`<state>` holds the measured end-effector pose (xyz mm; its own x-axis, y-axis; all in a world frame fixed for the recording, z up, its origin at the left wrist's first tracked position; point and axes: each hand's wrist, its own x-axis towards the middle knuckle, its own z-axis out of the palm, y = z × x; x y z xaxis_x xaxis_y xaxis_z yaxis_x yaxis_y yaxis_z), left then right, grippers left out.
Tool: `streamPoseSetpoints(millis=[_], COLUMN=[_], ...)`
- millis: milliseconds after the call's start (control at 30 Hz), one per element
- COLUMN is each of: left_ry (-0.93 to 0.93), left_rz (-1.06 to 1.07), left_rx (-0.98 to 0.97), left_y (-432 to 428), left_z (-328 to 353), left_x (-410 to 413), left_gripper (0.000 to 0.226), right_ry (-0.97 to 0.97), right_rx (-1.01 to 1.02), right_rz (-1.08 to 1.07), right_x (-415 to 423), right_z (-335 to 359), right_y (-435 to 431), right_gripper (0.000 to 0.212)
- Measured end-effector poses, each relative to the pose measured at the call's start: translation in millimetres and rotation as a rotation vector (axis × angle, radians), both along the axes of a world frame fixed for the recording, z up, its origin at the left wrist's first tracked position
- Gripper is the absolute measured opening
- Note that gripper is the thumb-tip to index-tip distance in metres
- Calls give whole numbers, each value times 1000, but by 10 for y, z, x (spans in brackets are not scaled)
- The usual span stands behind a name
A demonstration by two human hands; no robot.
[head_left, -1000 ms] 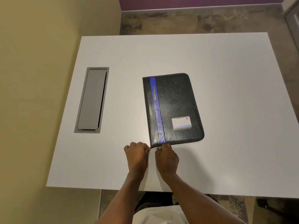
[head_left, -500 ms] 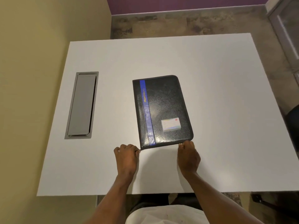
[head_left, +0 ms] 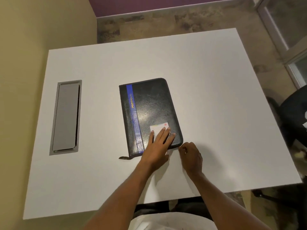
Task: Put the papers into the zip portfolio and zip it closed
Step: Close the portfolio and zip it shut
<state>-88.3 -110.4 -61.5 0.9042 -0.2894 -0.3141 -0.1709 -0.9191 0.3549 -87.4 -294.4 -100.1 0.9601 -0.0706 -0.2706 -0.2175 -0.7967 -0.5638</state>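
A person's left hand (head_left: 158, 143) lies spread flat on a closed black zip portfolio (head_left: 149, 113), while the curled right hand (head_left: 191, 155), beside it, apparently pinches the zipper at the corner. The zip seems mid-run; next, likely, a pull along the far side.

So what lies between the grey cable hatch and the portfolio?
Nothing: in the head view, only bare white table separates the grey hatch from the portfolio.

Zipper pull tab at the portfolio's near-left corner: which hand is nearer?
Left. The left hand lies flat on the portfolio, just right of the zipper pull tab. The right hand sits farther right, at the near-right corner.
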Motion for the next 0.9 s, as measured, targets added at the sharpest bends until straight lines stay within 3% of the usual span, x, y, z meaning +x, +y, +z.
streamPoseSetpoints(millis=[167, 267, 400, 633, 900], left_ry=[40, 64, 136, 119, 33], left_rz=[-232, -302, -314, -339, -384], left_rx=[147, 191, 191, 166, 252], left_y=[-303, -321, -293, -210, -263], left_z=[-63, -79, -62, -52, -123], left_x=[540, 730, 817, 817, 765], left_gripper=[116, 106, 92, 103, 101], right_ry=[39, 55, 68, 2, -61], right_rx=[26, 8, -14, -2, 11], right_rz=[120, 142, 141, 71, 102], right_x=[94, 148, 157, 265, 766], right_z=[-7, -5, -17, 7, 18], right_y=[-112, -144, -183, -280, -280], right_gripper=[18, 21, 24, 17, 9])
